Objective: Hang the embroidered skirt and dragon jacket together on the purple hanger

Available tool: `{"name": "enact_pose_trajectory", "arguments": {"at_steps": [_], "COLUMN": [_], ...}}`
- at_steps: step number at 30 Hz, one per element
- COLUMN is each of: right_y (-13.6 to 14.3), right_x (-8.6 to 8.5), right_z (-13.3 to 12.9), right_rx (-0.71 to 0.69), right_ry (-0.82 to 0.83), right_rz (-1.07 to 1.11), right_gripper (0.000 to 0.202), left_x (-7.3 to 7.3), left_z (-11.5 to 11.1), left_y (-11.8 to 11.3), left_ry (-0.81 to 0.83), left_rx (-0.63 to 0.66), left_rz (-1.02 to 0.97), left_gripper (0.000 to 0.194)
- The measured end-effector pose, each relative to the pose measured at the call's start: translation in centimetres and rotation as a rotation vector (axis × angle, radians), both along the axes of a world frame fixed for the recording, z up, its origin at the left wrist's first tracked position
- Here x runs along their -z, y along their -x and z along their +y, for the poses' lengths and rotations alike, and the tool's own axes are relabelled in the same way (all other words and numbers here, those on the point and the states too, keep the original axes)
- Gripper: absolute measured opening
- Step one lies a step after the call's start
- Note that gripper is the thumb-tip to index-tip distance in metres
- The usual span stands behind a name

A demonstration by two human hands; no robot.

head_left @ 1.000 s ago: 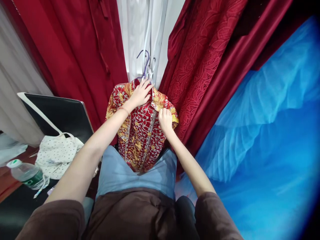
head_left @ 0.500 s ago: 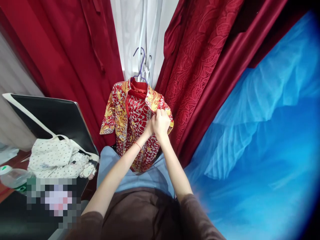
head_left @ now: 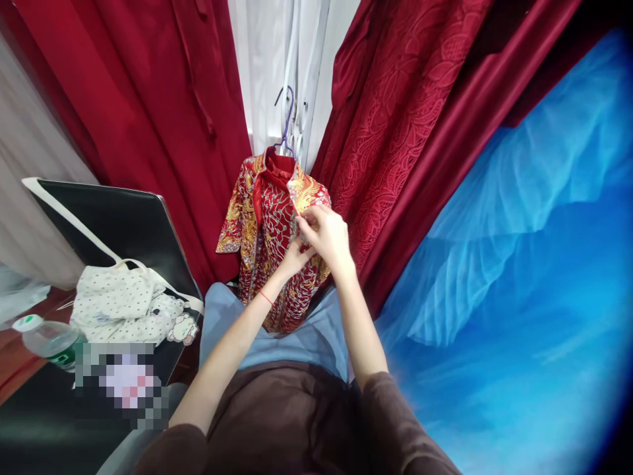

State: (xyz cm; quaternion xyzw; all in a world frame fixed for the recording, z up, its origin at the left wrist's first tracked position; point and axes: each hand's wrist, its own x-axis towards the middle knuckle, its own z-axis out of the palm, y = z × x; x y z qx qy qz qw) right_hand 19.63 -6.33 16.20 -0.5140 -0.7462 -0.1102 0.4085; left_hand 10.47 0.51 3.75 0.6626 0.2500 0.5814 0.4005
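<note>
A red jacket (head_left: 311,191) with gold and silver embroidery hangs in front of me on a purple hanger (head_left: 287,125), its front apart at the collar. Its lower part rests against my lap. My right hand (head_left: 330,236) is curled over the front edge below the collar, thumb and fingers drawn together on the cloth. Just below it, my left hand (head_left: 299,257), with a red string at the wrist, pinches the same front panel. Whether a small item sits between the fingertips cannot be seen.
At left a black chair (head_left: 119,218) carries a dotted white cloth bag (head_left: 113,290), a plastic bottle (head_left: 52,340) and a blurred item. Dark red garments (head_left: 386,152) hang on both sides. Blue tulle (head_left: 484,264) spreads at right.
My hands, pressed together before, have come slightly apart. The right hand has turned and its fingers have loosened; the left sits a little lower. The view has shifted slightly.
</note>
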Motion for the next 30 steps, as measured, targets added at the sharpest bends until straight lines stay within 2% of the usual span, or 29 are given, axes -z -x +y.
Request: {"name": "enact_pose_trajectory", "arguments": {"at_steps": [2,3,5,6,8,9,11,13,17,21,26,30], "right_y": [-2.0,-2.8,-3.7,-3.9,-3.6,-3.2,-2.5,-2.2,-2.8,-4.6,-6.8,-8.3], "right_x": [0.6,1.4,4.1,5.7,9.0,10.5,12.4,13.1,12.0,9.7,6.5,4.4], "right_z": [-1.1,-1.7,-2.9,-3.3,-3.5,-3.4,-2.7,-2.1,-2.2,-3.4,-4.4,-4.5], "right_rx": [-0.036,-0.03,0.001,0.04,0.187,0.261,0.341,0.367,0.347,0.275,0.256,0.239], "right_ry": [-0.032,-0.043,-0.035,-0.017,0.009,0.016,0.031,0.033,0.002,-0.026,-0.131,-0.178], "right_rz": [0.098,0.137,0.182,0.188,0.221,0.256,0.304,0.324,0.395,0.503,0.565,0.581], "right_gripper": [0.015,0.015,0.025,0.038,0.059,0.06,0.044,0.025,0.026,0.025,0.017,0.015], "left_x": [-0.3,-0.4,-0.6,-0.6,-0.6,-0.6,-0.7,-0.6,-0.1,0.4,0.1,-0.1], "left_z": [-0.6,-0.9,-1.1,-1.2,-1.2,-1.2,-1.1,-1.1,-1.3,-2.0,-2.5,-2.0], "left_y": [-0.2,-0.2,-0.2,-0.2,0.2,0.4,1.0,1.6,2.1,0.9,-1.2,-1.9], "left_ry": [0.056,0.08,0.129,0.146,0.155,0.142,0.067,-0.064,-0.305,-0.376,-0.437,-0.496], "left_rx": [0.05,0.073,0.104,0.111,0.128,0.14,0.143,0.092,-0.015,-0.093,-0.224,-0.307], "left_rz": [-0.079,-0.109,-0.148,-0.154,-0.133,-0.108,-0.027,0.096,0.466,0.742,0.804,0.825], "left_gripper": [0.041,0.042,0.042,0.042,0.042,0.041,0.037,0.035,0.037,0.051,0.058,0.055]}}
